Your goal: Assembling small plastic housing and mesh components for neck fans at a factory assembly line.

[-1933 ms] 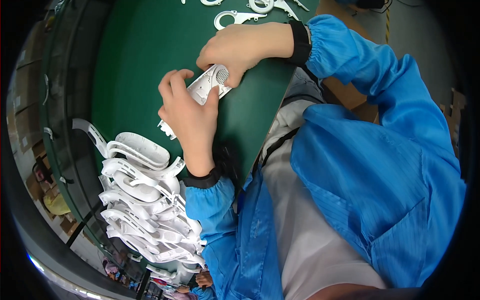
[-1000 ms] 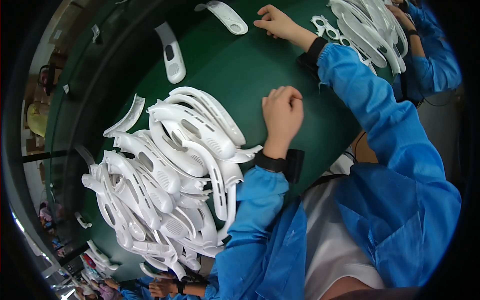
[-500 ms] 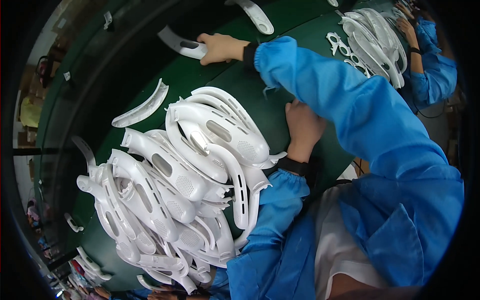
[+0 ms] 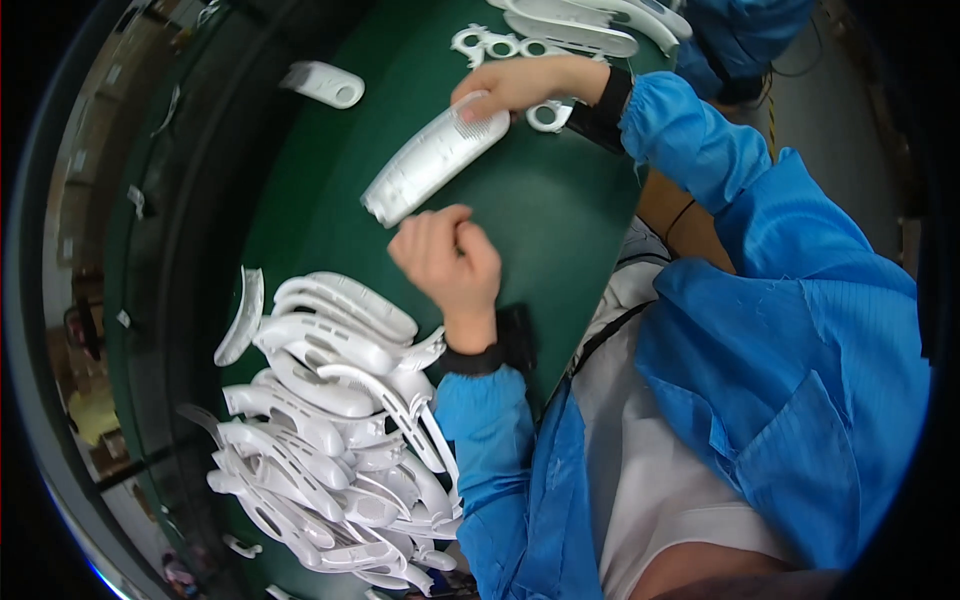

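My right hand [image 4: 500, 90] grips the perforated end of a curved white plastic shell [image 4: 432, 160], thumb on top. The shell slants over the green table, its far end pointing toward the lower left. Just below that end is my left hand [image 4: 447, 262], closed in a loose fist with its fingers curled in. Whatever it may hold is hidden. A large pile of similar white shells [image 4: 330, 430], many with slots and perforated patches, lies at the lower left, beside my left forearm.
White parts with round rings [image 4: 500, 45] lie behind my right hand. More long white shells [image 4: 575, 35] are stacked at the far edge. A single white piece [image 4: 330, 84] lies at the upper left. A co-worker's blue sleeve [image 4: 745, 35] shows at the top right.
My right hand has brought a white shell nearer from the far side of the table. My left hand has lifted toward it, still closed. The whole view has shifted.
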`<state>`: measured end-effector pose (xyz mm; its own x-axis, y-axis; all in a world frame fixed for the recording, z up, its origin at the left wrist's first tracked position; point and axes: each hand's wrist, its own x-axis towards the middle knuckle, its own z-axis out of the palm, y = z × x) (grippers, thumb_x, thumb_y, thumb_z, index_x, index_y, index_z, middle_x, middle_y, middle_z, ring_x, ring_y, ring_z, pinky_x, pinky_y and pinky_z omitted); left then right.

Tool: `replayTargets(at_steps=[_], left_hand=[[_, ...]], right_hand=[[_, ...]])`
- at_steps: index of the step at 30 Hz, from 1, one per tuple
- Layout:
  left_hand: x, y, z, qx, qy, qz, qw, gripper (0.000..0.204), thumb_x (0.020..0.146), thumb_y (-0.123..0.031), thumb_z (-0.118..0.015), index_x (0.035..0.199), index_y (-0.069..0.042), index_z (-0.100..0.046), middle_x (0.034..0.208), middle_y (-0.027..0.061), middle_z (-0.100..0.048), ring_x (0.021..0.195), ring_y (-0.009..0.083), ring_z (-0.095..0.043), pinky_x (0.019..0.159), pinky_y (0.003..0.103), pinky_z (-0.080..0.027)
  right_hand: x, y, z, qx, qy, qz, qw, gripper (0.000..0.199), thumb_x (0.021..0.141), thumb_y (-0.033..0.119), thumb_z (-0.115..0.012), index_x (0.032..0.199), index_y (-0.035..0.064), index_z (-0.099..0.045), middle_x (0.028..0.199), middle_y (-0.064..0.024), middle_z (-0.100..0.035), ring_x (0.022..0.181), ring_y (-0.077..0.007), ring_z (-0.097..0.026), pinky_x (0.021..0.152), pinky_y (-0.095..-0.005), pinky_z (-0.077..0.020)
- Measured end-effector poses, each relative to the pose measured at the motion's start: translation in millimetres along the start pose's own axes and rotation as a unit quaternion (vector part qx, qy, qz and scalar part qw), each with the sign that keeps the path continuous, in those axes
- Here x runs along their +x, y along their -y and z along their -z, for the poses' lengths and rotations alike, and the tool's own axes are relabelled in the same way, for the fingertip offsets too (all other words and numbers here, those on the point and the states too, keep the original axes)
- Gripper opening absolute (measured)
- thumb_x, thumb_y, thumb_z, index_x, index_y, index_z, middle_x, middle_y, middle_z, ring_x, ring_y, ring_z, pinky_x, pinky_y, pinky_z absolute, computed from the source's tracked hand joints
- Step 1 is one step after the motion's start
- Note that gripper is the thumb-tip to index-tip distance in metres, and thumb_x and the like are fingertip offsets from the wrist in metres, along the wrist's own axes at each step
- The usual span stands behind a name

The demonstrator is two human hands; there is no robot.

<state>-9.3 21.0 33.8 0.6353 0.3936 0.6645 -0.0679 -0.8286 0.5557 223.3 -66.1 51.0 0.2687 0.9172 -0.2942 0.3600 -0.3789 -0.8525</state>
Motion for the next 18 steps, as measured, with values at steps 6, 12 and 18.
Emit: replayTargets(at_steps=[6,12,18], left_hand=[[11,-1,-31,0.251,0.098,-0.066,0.961,0.015,0.079,-0.024,-0.064,0.086,-0.010,-0.067,0.083,0.0027,-0.060,0.078,0.0260,-0.054,0.071,0.040,-0.036],[13,0,-35,0.255,0.178,0.049,0.949,0.019,0.078,-0.029,-0.066,0.087,-0.013,-0.068,0.081,0.0040,-0.060,0.078,0.0260,-0.054,0.072,0.039,-0.037],[33,-9,-34,0.094,0.255,0.203,0.941,0.028,0.091,-0.029,-0.050,0.090,-0.006,-0.065,0.079,0.0112,-0.066,0.078,0.0301,-0.060,0.075,0.042,-0.041]], right_hand=[[-37,-32,-11,-0.048,0.101,0.102,0.988,0.028,0.088,0.027,-0.061,0.101,0.0013,-0.063,0.082,-0.0059,-0.062,0.075,-0.0139,-0.057,0.063,-0.0305,-0.0480],[-84,-53,19,-0.253,-0.147,0.105,0.950,0.039,0.076,0.015,-0.070,0.113,0.0096,-0.058,0.103,-0.0090,-0.056,0.093,-0.0259,-0.060,0.073,-0.0362,-0.0483],[-70,-57,6,-0.256,-0.098,0.032,0.961,0.050,0.072,0.001,-0.069,0.118,0.0137,-0.054,0.106,-0.0102,-0.059,0.100,-0.0299,-0.059,0.082,-0.0412,-0.0491]])
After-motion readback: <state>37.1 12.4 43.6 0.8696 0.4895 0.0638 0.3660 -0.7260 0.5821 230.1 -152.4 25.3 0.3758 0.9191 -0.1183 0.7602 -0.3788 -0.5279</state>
